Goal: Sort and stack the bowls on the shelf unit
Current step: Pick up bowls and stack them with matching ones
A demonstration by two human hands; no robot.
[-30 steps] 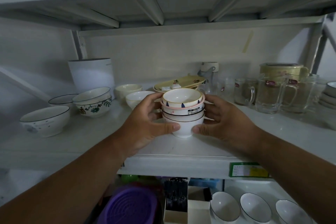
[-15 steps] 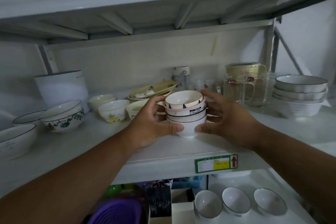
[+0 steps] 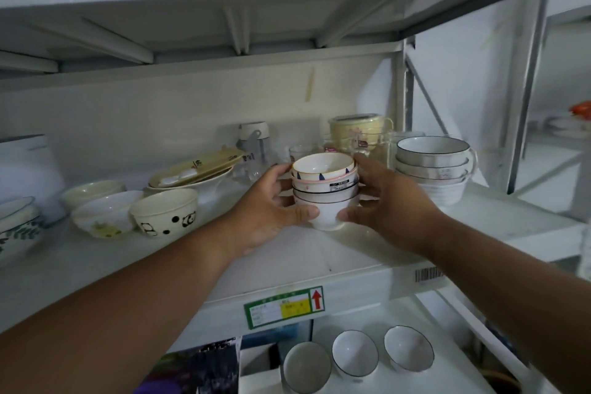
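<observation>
Held stack: a stack of small bowls (image 3: 324, 190) is clasped between both hands, in the middle of the shelf (image 3: 367, 253), towards its front; whether its foot touches the shelf cannot be told.
Top bowl: a cream bowl with blue triangles (image 3: 323, 167) is nested uppermost, with a pink-rimmed bowl and dark-rimmed white bowls seen beneath it.
Left hand: the left hand (image 3: 271, 211) is closed around the left side of the stack, thumb laid across the lowest bowl, fingers wrapped behind.
Right hand: the right hand (image 3: 388, 206) is pressed to the right side, thumb tip set on the lowest bowl just beside the left thumb; this grip is closed on the stack too.
Larger stack: a stack of wide dark-rimmed bowls (image 3: 431, 169) is stood to the right, near the right hand.
Left group: a panda bowl (image 3: 164, 213) and a white flowered bowl (image 3: 104, 214) are set side by side, well apart from the held stack.
Behind: a tan tray (image 3: 195, 168) is rested on a plate, and a lidded yellow cup (image 3: 358, 131) is stood at the back.
Lower shelf: three dark-rimmed bowls (image 3: 355, 353) are placed in a row.
</observation>
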